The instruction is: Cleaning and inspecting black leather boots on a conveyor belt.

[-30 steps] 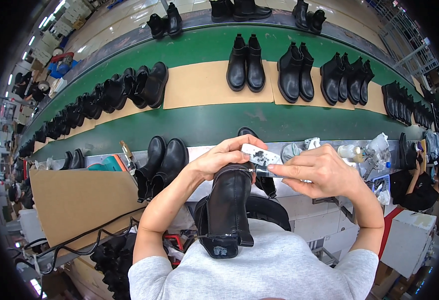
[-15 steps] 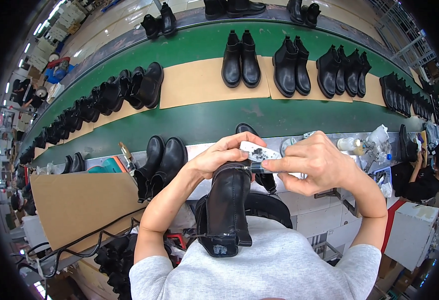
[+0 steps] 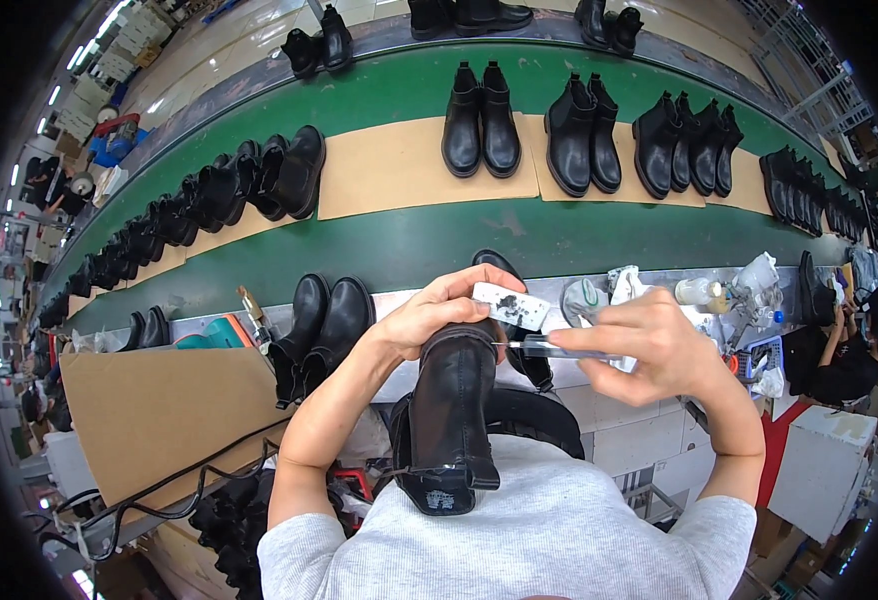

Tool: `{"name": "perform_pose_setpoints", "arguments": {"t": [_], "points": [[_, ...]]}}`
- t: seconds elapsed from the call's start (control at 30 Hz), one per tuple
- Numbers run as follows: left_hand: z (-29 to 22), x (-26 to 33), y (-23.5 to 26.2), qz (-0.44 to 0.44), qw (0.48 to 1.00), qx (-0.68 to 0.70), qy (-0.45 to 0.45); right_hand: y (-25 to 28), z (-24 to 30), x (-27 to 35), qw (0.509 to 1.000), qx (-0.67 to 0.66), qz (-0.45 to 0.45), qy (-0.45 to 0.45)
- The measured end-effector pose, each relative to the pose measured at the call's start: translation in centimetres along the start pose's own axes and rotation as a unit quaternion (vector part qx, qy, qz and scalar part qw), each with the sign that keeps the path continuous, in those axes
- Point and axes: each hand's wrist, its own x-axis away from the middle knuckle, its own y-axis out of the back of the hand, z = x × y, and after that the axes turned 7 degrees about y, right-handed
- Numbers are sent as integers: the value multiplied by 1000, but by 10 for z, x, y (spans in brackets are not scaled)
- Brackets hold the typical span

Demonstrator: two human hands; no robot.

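A black ankle boot (image 3: 453, 400) hangs sole-end up the picture, its shaft opening toward my chest. My left hand (image 3: 429, 312) grips its far end and also pinches a white block (image 3: 512, 306) smeared with black spots. In my right hand (image 3: 649, 345) is a slim pen-like tool (image 3: 549, 347), dark and clear along its body. Its thin tip points left, close to the boot's side below the block; whether it touches the leather I cannot tell. Behind my hands lies another black boot (image 3: 497, 264), partly covered by them.
Left of my hands stands a pair of black boots (image 3: 324, 320), beside a brush (image 3: 253, 308) and a cardboard sheet (image 3: 174, 415). Boot pairs line the green conveyor (image 3: 399, 240) ahead. A glass jar (image 3: 697, 291) and blue basket (image 3: 762, 358) are at right, with a co-worker (image 3: 849, 345) beyond.
My right hand has drawn the tool slightly right and lower, baring its thin tip. The white block has shifted a little left, still in my left fingers.
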Motion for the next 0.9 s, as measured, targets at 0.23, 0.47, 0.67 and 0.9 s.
{"name": "perform_pose_setpoints", "arguments": {"t": [0.23,0.47,0.67,0.9], "points": [[2,-3,3,-9,1000,-2,-12,2,8,14,990,76,-4,-120],[3,-8,7,-8,1000,4,23,-13,1,22,983,31,-3,-182],[-29,44,40,-245,945,-93,-194,-30,-53,92,843,168,-149,-489],[18,49,121,-611,635,-23,-472,-110,-117,192,796,367,-81,-474]]}}
